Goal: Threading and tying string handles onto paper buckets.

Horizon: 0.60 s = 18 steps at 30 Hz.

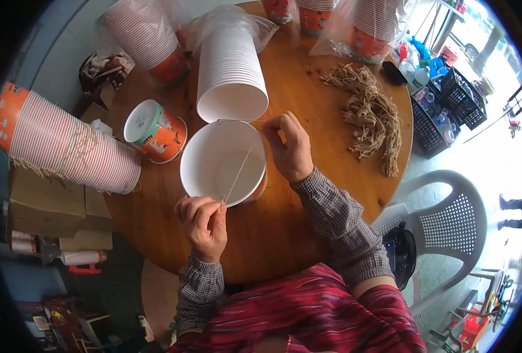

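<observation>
My left hand [204, 226] is closed in a pinch on a thin pale string [238, 174] at the near rim of a paper bucket [201, 160] with a white inside. The string runs straight and slanting across the bucket's mouth toward my right hand [288, 148]. That hand is also pinched, at the bucket's far right rim; the string's end there is too fine to make out clearly. Behind the bucket lies a long nested stack of white paper buckets [228, 65], partly in clear plastic. To the left is an orange and green patterned bucket [165, 134], tilted.
A bundle of tan strings [367, 112] lies on the round wooden table [308, 229] at right, near a dark oval object [394, 73]. Another nested bucket stack [75, 141] leans at left. Bagged stacks [143, 38] stand at the back. A grey plastic chair [449, 217] is at right.
</observation>
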{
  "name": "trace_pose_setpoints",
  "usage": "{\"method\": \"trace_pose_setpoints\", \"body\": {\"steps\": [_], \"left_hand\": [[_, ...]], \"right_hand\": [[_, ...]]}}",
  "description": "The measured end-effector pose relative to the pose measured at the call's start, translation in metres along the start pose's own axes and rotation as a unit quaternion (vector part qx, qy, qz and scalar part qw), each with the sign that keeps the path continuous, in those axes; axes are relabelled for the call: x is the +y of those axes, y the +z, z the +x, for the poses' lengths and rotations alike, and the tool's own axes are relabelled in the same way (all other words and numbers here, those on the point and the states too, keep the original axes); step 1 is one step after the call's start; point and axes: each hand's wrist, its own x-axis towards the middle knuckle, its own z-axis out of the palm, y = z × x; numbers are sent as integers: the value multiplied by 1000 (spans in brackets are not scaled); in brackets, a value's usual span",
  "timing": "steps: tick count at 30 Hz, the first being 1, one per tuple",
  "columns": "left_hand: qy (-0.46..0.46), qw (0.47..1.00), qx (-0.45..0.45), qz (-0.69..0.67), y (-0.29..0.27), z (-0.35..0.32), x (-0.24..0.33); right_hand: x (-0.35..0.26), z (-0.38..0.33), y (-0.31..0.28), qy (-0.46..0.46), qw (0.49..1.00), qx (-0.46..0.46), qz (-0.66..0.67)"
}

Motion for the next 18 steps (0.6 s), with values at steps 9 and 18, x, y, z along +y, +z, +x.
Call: {"method": "trace_pose_setpoints", "body": {"steps": [9, 18], "left_hand": [[13, 999, 36, 31, 8, -4, -9], [-27, 998, 40, 44, 12, 0, -11]], "right_hand": [[17, -28, -10, 35, 995, -94, 3], [9, -60, -8, -93, 969, -225, -52]]}}
